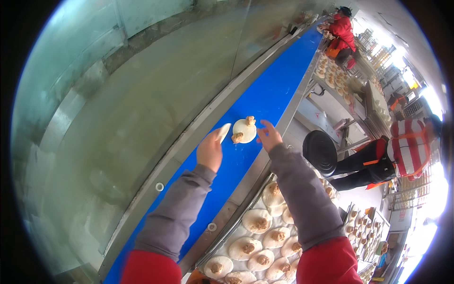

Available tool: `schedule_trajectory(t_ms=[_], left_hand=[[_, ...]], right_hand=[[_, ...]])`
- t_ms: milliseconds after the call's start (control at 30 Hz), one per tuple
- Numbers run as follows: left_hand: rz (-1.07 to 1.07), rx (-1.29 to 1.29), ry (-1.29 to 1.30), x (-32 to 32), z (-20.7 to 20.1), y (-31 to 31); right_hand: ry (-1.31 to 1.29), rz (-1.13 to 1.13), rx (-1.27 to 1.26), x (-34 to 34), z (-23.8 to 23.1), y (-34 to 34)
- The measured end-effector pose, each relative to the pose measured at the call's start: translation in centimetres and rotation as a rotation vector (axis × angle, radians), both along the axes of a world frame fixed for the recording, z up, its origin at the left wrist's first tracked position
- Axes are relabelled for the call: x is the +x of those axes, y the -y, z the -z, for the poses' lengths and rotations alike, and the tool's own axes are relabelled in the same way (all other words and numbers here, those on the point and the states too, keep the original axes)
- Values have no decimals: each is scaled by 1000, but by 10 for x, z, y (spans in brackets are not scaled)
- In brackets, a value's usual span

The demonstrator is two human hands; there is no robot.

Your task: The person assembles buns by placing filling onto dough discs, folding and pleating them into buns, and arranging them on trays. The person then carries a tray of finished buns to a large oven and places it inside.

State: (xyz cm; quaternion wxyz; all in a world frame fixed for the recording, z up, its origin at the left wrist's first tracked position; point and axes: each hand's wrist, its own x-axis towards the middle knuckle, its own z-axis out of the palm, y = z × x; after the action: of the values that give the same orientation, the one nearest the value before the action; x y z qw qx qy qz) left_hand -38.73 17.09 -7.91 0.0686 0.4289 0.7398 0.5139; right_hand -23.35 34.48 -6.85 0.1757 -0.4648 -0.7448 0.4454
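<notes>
My left hand (pixel 209 150) grips a thin pale dough round (pixel 224 133), tilted up on its edge above the blue conveyor belt (pixel 265 92). Just right of it, another flat dough round (pixel 244 129) lies on the belt. Two lumps of brown filling rest on that one, a lump (pixel 250 120) at its far edge and a lump (pixel 237 137) at its near left edge. My right hand (pixel 269 136) hovers by the round's right side with fingers apart; I see nothing held in it. Whether its fingertips touch the dough is unclear.
A tray (pixel 230 217) of several filled dough rounds stands right of the belt, below my right forearm. Beyond it are a black round stool (pixel 320 152) and a person in red-and-white stripes (pixel 409 149). Another person in red (pixel 342 31) stands at the belt's far end.
</notes>
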Motion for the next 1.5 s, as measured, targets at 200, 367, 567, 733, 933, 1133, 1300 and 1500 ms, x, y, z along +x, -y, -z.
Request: schedule_trajectory(t_ms=[200,367,567,733,933,1133,1300,1500], left_hand=[[164,-164,-483,17,25,14],[148,-228,-527,14,24,61],[-26,-115,-213,3,20,135],[-228,-154,513,5,22,232],[-308,-199,686,37,0,322],[-279,-207,741,56,-21,401],[-259,-417,171,30,6,479],[-51,-617,-592,18,-15,470]], right_hand=[[216,-281,612,-45,31,24],[169,-571,819,-34,27,76],[-66,-636,415,-8,29,145],[-158,-701,240,-15,29,187],[483,-672,279,-61,7,240],[686,-855,206,-82,13,302],[306,-860,4,-65,29,378],[24,-1016,-208,-20,3,389]])
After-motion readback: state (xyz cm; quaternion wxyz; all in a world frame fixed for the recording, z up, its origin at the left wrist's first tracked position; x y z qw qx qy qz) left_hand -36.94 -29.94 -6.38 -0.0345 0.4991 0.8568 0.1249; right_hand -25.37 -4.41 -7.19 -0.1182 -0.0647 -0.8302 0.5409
